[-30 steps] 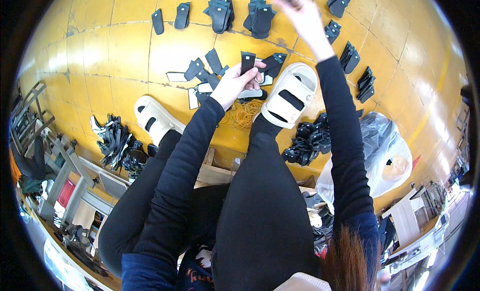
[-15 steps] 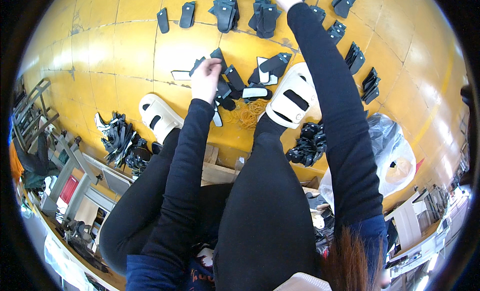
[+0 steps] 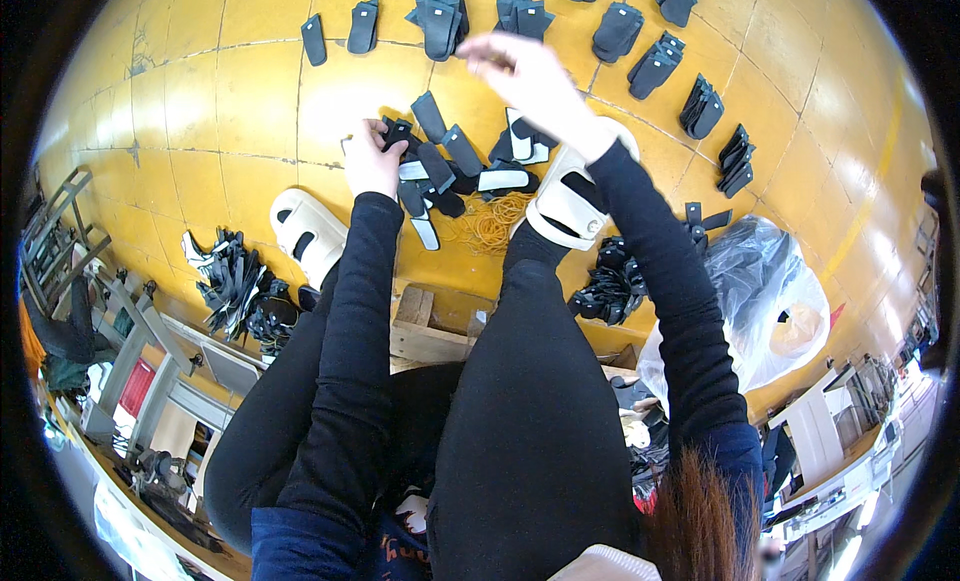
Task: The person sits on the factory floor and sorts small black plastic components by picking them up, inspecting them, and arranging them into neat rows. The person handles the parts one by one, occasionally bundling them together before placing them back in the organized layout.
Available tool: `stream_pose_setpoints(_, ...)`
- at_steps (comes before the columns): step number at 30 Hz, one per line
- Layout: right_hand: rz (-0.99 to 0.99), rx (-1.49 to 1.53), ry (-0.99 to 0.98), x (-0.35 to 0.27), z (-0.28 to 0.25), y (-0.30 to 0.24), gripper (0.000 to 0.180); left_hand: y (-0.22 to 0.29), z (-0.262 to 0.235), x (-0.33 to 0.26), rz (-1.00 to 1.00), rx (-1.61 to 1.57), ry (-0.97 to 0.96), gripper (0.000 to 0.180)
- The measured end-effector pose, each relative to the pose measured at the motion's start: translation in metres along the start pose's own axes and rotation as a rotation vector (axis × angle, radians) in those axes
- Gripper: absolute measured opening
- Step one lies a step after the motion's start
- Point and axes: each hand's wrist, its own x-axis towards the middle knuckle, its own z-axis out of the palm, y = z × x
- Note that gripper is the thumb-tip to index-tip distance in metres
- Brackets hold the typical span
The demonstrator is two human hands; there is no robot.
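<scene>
My left hand (image 3: 372, 163) is closed on a small dark flat piece (image 3: 397, 131), gripping it between thumb and fingers at the left edge of a loose heap. The heap (image 3: 437, 168) is made of similar dark pieces with rounded ends, a few showing white faces. Above and to the right of it, my right hand (image 3: 525, 81) is in the air with nothing visible in its slightly blurred fingers, which are stretched to the left. Just beyond those fingertips lies a stack of dark pieces (image 3: 440, 26).
More stacks, such as one at the right (image 3: 703, 108), form a curved row on the yellow floor (image 3: 240, 101). Yellow rubber bands (image 3: 490, 224) lie between my pale sandals (image 3: 308, 236). Dark bundles (image 3: 235, 281) sit at left, a clear plastic bag (image 3: 765, 291) at right.
My right hand has come back from the far row toward the middle. My left hand has shifted slightly left and now grips a dark piece. The view has shifted slightly.
</scene>
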Motion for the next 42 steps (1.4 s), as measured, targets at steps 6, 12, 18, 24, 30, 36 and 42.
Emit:
stream_pose_setpoints(6,0.055,0.084,-0.03,-0.037,0.058,-0.006,0.028,0.013,-0.012,0.0,-0.02,-0.449,-0.247,0.021)
stream_pose_setpoints(12,-0.136,0.156,0.231,-0.012,0.058,-0.007,0.018,0.049,-0.022,0.0,-0.004,-0.954,-0.43,0.018)
stream_pose_setpoints(18,-0.279,-0.099,0.518,0.092,-0.015,0.031,0.023,0.035,-0.018,0.006,-0.151,-0.685,-0.107,0.02)
stream_pose_setpoints(24,-0.144,-0.243,0.516,0.145,-0.042,0.046,0.031,0.005,0.005,-0.016,-0.067,-0.432,0.006,0.03)
stream_pose_setpoints(30,-0.202,-0.063,0.601,0.075,-0.011,0.027,0.017,0.016,0.011,-0.024,0.09,-0.147,0.051,0.052)
stream_pose_setpoints(36,-0.092,0.072,0.174,-0.016,0.049,0.016,0.019,0.024,0.011,-0.019,0.068,-0.116,0.053,0.064)
stream_pose_setpoints(42,-0.058,-0.106,-0.003,-0.04,0.081,0.026,0.02,0.009,0.012,-0.014,0.036,-0.165,0.009,0.038)
